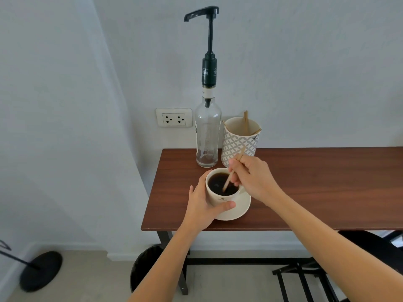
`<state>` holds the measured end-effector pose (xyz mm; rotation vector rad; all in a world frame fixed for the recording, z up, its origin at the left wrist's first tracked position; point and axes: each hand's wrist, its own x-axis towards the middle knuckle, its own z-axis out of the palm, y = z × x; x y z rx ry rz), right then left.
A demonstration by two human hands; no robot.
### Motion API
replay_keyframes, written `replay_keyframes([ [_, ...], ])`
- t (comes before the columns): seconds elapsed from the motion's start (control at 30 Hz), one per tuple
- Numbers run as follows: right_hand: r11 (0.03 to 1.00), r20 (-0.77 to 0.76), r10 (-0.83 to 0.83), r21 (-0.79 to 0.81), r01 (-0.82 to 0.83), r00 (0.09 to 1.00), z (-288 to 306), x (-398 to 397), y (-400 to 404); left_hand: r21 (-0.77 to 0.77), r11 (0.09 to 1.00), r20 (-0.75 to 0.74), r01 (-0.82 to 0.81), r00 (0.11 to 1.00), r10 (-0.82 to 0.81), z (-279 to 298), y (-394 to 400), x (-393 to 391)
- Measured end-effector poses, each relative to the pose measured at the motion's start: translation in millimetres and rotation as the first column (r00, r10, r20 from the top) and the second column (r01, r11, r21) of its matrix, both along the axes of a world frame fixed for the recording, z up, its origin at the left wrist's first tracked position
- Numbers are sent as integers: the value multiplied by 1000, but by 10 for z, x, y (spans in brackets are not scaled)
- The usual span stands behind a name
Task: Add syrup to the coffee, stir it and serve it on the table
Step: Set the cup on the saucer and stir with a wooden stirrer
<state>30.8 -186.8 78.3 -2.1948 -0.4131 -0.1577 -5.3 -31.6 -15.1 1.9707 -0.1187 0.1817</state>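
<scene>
The cup (220,189) of dark coffee stands on its saucer (238,211) near the left front corner of the worktop (316,188). The left hand (201,203) wraps the cup's left wall, thumb across the front face and fingers (202,176) curled round the far side – closed on the cup to steady it. The right hand (254,178) pinches 1 wooden stir stick (231,175) between thumb and fingers, closed tight on its upper part. The stick's long axis slopes from upper right at the hand down to lower left, its tip immersed near the centre of the coffee. The stirring step appears to be in hand. The syrup bottle (207,136) with its pump stands just behind the cup, beside a patterned holder (238,144) of spare sticks. For serving, the stick should lift out along its own slope – the right hand is placed for that, while the left hand already grips the cup.
</scene>
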Motion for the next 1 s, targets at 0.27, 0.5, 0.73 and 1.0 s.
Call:
replay_keyframes([
  [0.27, 991, 273, -15, -124, 51, 962, 36, 80, -44, 3, 1000, -7, 2, 1000, -2, 1, -5, 2],
  [0.5, 996, -8, 32, 79, -31, 999, -16, -25, 76, 8, 1000, 3, 5, 1000, -5, 10, 1, -3],
  [0.73, 993, 279, -13, -110, 46, 960, 17, 96, -57, -1, 1000, -1, -4, 1000, 4, 11, -4, 6],
  [1.0, 996, 111, 28, 76, -36, 993, -28, -1, 102, -2, 1000, -2, 9, 1000, -9, 23, 1, -14],
])
